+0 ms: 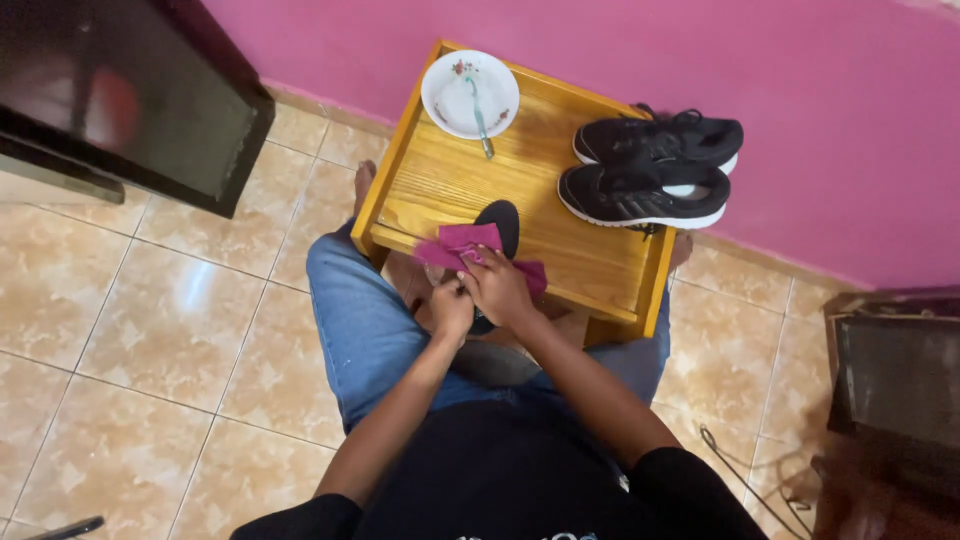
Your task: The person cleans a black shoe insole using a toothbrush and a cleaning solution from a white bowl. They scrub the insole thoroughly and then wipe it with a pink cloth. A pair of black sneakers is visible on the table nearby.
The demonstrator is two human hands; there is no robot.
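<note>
Head view, looking straight down. Low wooden bench (440, 180) with raised side rims sits against a pink wall (800, 90), centre to upper centre of the frame.

Containers: white plate (455, 100) with a small floral mark, at the bench's upper left corner. A toothbrush (478, 115) with a pale teal handle lies in it, its lower end sticking out over the plate's rim onto the wood. Nothing else visible in the plate.

Upper right of the bench: pair of black sneakers (650, 165) with white soles, side by side, touching, toes pointing to the left of the frame.

Hands: both forearms come up from the bottom of the frame and meet at the bench's near edge, centre frame. Right hand (500, 288) lies palm down, fingers (478, 262) curled and pinching a magenta cloth (470, 242). Left hand (452, 308) sits just beside it, lower left, fingers closed; whether on the cloth's edge or on the dark object below, cannot tell.

Cloth position: draped over a black insole-shaped piece (502, 220), whose rounded end shows above the cloth toward the bench's middle. The cloth spreads to both sides of the right hand, touching it.

Below the bench edge: blue jeans (360, 320) over tan floor tiles (150, 330). Dark cabinet (130, 90) at upper left.
</note>
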